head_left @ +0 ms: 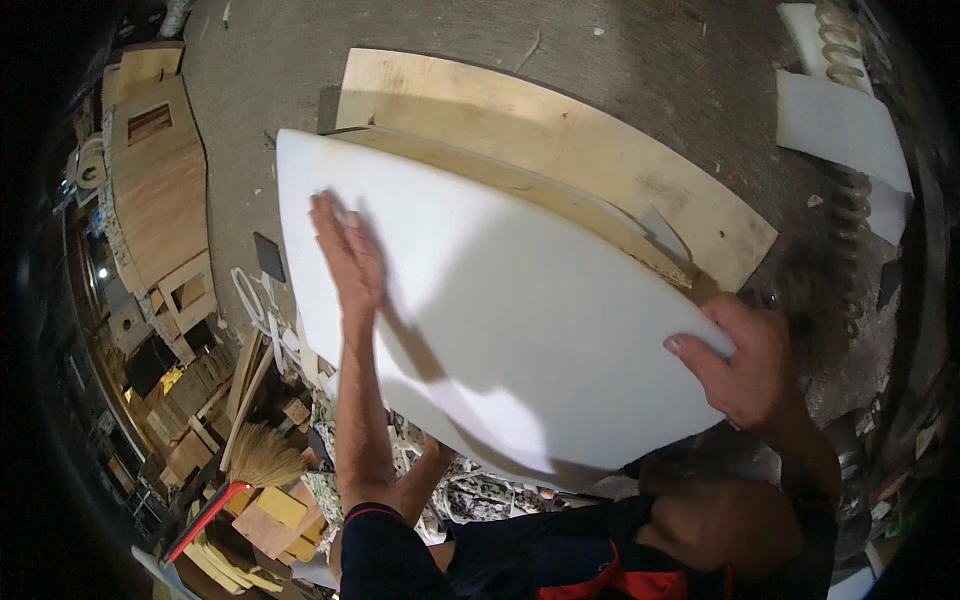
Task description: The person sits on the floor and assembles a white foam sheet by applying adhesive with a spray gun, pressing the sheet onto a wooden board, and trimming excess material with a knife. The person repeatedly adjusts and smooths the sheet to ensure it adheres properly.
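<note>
A large white foam sheet (520,290) with a curved far edge spreads in front of me. My left hand (350,260) lies flat on its left part, fingers stretched out. At the right corner my right hand (745,360) grips the foam edge, thumb on top and fingers hidden beneath. A pale wooden piece (520,185) shows along the far edge of the foam, partly covered by it. Beyond that lies a broad curved plywood board (560,125). What supports the foam from below is mostly hidden.
Plywood panels with cut-outs (160,180) lie at the left. A straw broom (262,455) with a red part (205,522) rests among wood offcuts at the lower left. Foam scraps (480,495) sit under the near edge. White foam pieces (840,120) and coil springs (850,215) are at the right.
</note>
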Demonstrator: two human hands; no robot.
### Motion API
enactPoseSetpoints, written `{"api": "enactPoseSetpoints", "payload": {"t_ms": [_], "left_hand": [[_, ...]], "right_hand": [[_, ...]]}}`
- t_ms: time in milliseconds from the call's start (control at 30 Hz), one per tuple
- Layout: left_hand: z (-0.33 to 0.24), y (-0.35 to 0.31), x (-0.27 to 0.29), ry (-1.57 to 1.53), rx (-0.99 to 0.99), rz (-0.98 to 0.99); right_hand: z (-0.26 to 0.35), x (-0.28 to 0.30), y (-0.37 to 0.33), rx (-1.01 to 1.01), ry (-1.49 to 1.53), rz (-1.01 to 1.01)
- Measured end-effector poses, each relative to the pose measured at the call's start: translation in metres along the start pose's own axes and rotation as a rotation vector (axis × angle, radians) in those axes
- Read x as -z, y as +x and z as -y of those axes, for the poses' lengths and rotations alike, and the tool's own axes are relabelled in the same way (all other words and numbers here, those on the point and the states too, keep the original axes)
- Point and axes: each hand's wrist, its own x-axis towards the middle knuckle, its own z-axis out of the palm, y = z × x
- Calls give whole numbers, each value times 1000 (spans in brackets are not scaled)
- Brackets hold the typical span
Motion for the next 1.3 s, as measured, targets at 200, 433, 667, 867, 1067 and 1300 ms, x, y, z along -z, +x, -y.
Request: {"api": "enactPoseSetpoints", "payload": {"t_ms": [200, 433, 667, 867, 1067, 1300], "left_hand": [[-34, -9, 1, 20, 46, 42], [-20, 4, -3, 19, 94, 2], [-15, 5, -9, 14, 81, -26], [-16, 7, -9, 30, 77, -37], [-14, 5, -11, -2, 106, -42], [1, 9, -12, -101, 1, -72]], "right_hand": [[22, 1, -13, 442, 40, 46], [38, 3, -15, 386, 54, 106], [31, 23, 39, 57, 64, 573], [62, 2, 97, -153, -4, 784], [79, -35, 86, 394, 98, 689], [124, -63, 22, 1056, 4, 456]]}}
